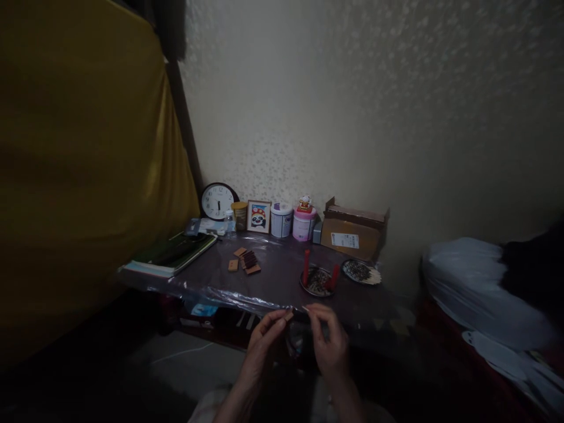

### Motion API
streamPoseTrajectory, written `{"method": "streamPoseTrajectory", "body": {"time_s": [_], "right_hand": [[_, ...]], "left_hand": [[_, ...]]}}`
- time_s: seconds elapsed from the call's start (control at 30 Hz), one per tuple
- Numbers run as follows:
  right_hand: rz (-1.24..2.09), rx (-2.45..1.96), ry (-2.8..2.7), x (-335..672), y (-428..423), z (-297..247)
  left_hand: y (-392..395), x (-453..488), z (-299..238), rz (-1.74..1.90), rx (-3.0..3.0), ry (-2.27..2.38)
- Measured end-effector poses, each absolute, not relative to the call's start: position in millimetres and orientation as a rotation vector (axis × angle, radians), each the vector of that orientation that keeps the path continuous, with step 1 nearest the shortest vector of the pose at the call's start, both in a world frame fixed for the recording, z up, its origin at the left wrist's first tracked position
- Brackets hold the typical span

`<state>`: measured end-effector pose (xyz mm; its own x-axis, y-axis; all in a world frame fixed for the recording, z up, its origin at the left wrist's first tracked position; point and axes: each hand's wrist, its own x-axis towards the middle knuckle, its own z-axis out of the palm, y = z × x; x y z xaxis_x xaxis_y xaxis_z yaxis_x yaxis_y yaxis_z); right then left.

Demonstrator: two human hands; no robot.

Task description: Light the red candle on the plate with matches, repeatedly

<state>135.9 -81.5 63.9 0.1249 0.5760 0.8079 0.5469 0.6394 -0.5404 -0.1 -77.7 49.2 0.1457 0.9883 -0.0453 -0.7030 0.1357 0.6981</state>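
Observation:
My left hand (263, 343) and my right hand (329, 343) are raised close together at the near edge of a low dark table (282, 276). The left fingers pinch a small brown piece (288, 316). The right fingertips are pressed together near a thin pale bit (305, 308) that I cannot make out. On the table beyond lie several small brown square pieces (247, 261) in a loose stack. A round dish (318, 281) holds two red sticks standing in it.
Along the wall stand a clock (218, 201), a small framed picture (258, 216), tins (282, 220), a pink tub (304, 224) and a cardboard box (352, 232). Books (171, 255) lie at the table's left. A second dish (361, 272) sits right. A yellow cloth (79, 176) hangs left; white bags (476, 282) right.

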Motion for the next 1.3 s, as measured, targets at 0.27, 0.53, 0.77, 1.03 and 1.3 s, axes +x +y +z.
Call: {"method": "streamPoseTrajectory", "body": {"time_s": [0.27, 0.53, 0.77, 1.03, 1.3], "right_hand": [[-0.002, -1.133, -1.601, 153.3, -49.1, 30.6], [0.159, -1.114, -1.367, 156.9, -47.9, 44.1], [0.338, -1.102, -1.252, 145.3, -55.6, 41.6], [0.137, -0.959, -1.493, 133.6, -71.7, 53.7], [0.0, -0.933, -1.696, 143.4, -64.7, 42.9]], "left_hand": [[-81.4, -2.3, 56.6, 1.343, 0.646, 0.603], [-74.5, -6.3, 38.4, 1.354, 0.602, 0.622], [-75.1, -2.9, 39.3, 1.331, 0.601, 0.664], [-77.0, 3.1, 47.1, 1.335, 0.562, 0.565], [-75.8, 3.6, 49.5, 1.367, 0.569, 0.565]]}}
